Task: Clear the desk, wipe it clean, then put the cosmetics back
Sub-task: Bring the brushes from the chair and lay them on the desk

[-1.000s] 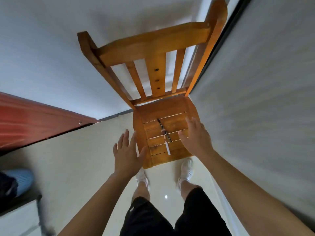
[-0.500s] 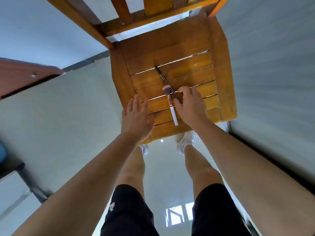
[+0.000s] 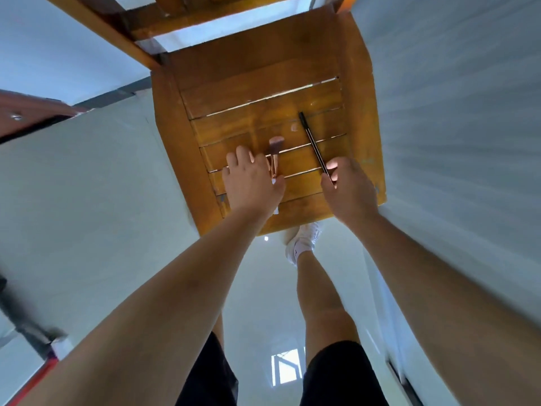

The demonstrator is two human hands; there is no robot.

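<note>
At the far left the edge of a reddish-brown piece of furniture (image 3: 29, 109) jutted in, with a metal screw head on it. To its right lay a wide stretch of pale glossy floor (image 3: 87, 200), the open room on that side reaching the left edge of a wooden chair (image 3: 263, 68). The slatted seat had thin gaps between its boards, and its front edge hung above the person's feet.

The left hand (image 3: 251, 183) sat low on the seat's left half, fingers and thumb curled round the handle of a makeup brush (image 3: 275, 153). The brush had pinkish bristles darkening at the tip, a rose-gold ferrule and a white handle whose end peeped out below the palm. It lay nearly straight across the slats.

Right of it, well apart, a slim black pencil (image 3: 311, 142) slanted over the seat's right half. The right hand (image 3: 348, 191) pinched its lower end between thumb and forefinger.

Below the seat's front edge a white shoe (image 3: 304, 238) stood on the floor; a small dark mark at the ankle was too small to read.

The seat's right edge ran just beside a pale wall (image 3: 453, 142), leaving no visible gap there; whether they touched could not be told.
</note>
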